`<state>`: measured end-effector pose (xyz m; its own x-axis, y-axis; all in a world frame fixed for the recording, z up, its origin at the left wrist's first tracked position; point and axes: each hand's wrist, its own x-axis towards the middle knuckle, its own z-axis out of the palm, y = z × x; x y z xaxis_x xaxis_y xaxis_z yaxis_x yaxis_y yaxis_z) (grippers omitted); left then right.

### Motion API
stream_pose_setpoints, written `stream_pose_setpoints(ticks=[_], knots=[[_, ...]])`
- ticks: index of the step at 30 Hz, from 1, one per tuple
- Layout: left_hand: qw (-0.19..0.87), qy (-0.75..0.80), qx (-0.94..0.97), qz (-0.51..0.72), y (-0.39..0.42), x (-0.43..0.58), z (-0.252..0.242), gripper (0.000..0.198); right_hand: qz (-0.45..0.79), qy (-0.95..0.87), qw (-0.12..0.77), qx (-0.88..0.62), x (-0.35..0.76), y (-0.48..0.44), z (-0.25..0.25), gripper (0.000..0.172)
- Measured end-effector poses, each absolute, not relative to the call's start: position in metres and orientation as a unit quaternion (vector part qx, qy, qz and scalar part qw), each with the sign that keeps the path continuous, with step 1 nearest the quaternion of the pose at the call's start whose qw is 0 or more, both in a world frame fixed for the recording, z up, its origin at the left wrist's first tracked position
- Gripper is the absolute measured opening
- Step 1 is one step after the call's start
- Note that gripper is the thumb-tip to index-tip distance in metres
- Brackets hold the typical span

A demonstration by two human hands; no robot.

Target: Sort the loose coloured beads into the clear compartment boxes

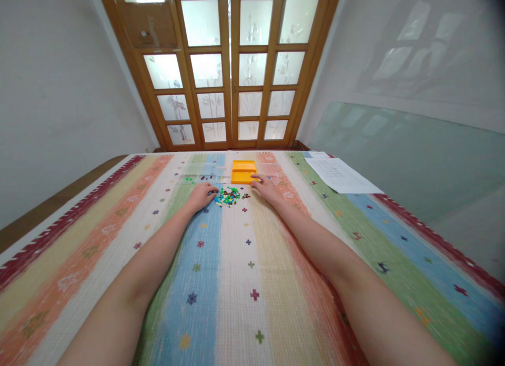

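Observation:
A pile of small green, blue, brown and yellow pieces [229,196] lies on the striped cloth. At its left edge is my left hand [202,196], fingers bent together by the pieces; whatever they hold is too small to make out. My right hand [264,188] is at the right front corner of an open orange box [242,177], its thumb and forefinger close together. Anything between them is too small to tell. Clear trays flank the box. The left tray [201,173] has a few green and brown pieces in it, and the right tray [271,171] shows a blue one.
White printed sheets [339,175] lie at the back right of the table, which a striped, patterned cloth [236,282] covers. Beyond the far edge stand wooden doors with glass panes [252,69]. A pale glass panel [414,155] leans at the right wall.

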<state>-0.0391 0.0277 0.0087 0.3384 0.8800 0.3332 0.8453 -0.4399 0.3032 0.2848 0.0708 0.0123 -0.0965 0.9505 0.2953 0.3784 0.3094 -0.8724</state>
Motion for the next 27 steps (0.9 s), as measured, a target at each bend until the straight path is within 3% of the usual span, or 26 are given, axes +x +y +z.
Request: stream_pose_setpoints(ticks=[13, 20, 27], knots=[[0.044, 0.529, 0.809, 0.251, 0.023, -0.032, 0.014, 0.016, 0.282, -0.686, 0.444, -0.502, 0.285, 0.077, 0.005, 0.031], [0.117, 0.602, 0.673, 0.414, 0.035, -0.044, 0.007, 0.008, 0.298, -0.686, 0.452, -0.487, 0.285, 0.077, 0.002, 0.030], [0.237, 0.585, 0.510, 0.584, 0.054, -0.071, -0.005, 0.012, 0.285, -0.695, 0.447, -0.485, 0.287, 0.081, -0.002, 0.029]])
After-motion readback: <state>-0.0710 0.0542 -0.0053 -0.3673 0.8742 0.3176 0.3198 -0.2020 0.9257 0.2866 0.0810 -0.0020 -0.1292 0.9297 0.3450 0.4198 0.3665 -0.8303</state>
